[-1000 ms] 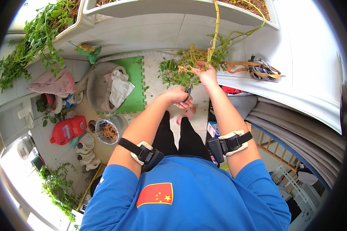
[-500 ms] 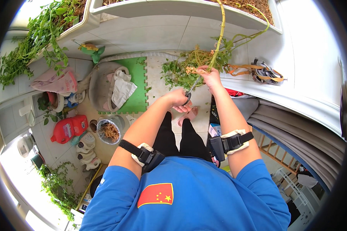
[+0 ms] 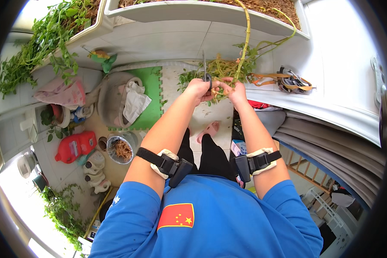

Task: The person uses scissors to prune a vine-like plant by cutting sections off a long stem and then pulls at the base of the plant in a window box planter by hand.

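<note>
In my left hand (image 3: 198,91) is a pair of scissors (image 3: 204,68), its dark handle against my fingers and its blades pointing up, away from me. The same hand's fingertips reach toward the stem beside my right hand; whether they touch it I cannot tell. My right hand (image 3: 236,93) is closed on a plant stem with pale, dried bits at its end. A thick yellow-green vine (image 3: 247,34) arches down from the planter to that hand. Leafy green shoots (image 3: 189,76) hang around and behind both hands, hiding part of the stem.
A long white planter (image 3: 172,15) with soil spans the far side. Left of me are a round grey pet bed (image 3: 109,101) with a white cloth, a green foam mat (image 3: 152,86), a red jug (image 3: 75,147) and a lined bin (image 3: 112,146) of dry clippings. Orange straps (image 3: 266,78) lie at right.
My left hand has moved up and turned, so the scissors now point away from me instead of toward the stem. My right hand has come slightly nearer me, still on the stem.
</note>
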`<action>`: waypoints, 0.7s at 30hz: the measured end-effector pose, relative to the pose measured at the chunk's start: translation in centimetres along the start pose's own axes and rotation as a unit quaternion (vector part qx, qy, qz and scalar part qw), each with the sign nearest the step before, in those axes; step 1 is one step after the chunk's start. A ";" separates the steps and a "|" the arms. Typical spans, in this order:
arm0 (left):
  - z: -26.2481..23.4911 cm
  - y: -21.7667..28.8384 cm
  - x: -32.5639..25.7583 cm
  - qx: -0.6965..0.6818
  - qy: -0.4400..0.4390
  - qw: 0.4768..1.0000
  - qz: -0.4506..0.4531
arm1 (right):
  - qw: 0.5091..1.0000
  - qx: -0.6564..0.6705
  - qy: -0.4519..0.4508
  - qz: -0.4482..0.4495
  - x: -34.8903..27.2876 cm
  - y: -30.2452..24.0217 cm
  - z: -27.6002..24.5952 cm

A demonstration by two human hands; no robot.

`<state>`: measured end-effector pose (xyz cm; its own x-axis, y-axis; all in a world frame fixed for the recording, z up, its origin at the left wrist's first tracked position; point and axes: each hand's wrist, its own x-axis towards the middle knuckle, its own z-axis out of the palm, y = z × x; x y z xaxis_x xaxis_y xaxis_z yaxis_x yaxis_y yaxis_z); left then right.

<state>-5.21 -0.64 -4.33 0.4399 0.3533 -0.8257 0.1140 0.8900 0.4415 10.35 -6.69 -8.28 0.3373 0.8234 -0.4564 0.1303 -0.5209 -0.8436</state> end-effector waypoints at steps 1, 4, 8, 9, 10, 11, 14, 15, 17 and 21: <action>0.1 -0.3 0.1 0.003 0.022 1.000 0.010 | 0.997 -0.042 0.012 -0.058 -0.1 0.5 -0.3; -0.1 -0.4 -1.8 0.004 0.048 0.998 0.051 | 0.979 -0.106 0.087 -0.151 -1.3 1.9 -1.4; -0.8 0.2 -7.1 -0.009 0.003 0.993 0.118 | 0.977 -0.147 0.098 -0.116 -5.7 0.6 -2.2; -0.7 0.4 -8.8 0.031 -0.020 0.989 0.141 | 0.980 -0.094 0.101 -0.147 -7.3 -0.4 -2.1; -0.5 0.5 -10.1 0.071 -0.043 0.983 0.164 | 0.979 -0.091 0.101 -0.154 -8.3 -0.9 -2.5; -0.7 0.5 -11.2 0.101 -0.052 0.978 0.173 | 0.980 -0.096 0.009 -0.176 -9.2 -1.2 -2.9; -0.8 -0.1 -14.8 0.115 -0.063 0.967 0.220 | 0.963 -0.094 -0.128 -0.218 -11.7 -3.4 -4.1; -0.8 -0.6 -15.6 0.107 -0.052 0.964 0.238 | 0.954 -0.085 -0.173 -0.231 -12.6 -4.7 -4.3; -0.3 -1.3 -17.3 0.055 -0.048 0.957 0.282 | 0.951 -0.077 -0.201 -0.220 -14.0 -8.3 -4.8; 1.8 -2.0 -19.0 -0.044 -0.010 0.924 0.379 | 0.933 -0.001 -0.236 -0.271 -15.2 -16.0 -5.3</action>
<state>-12.18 -9.70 11.13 0.3794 0.8806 -0.2840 -0.3063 0.4092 0.8595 8.06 -12.04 13.63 -0.2274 0.9731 -0.0363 0.1651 0.0018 -0.9863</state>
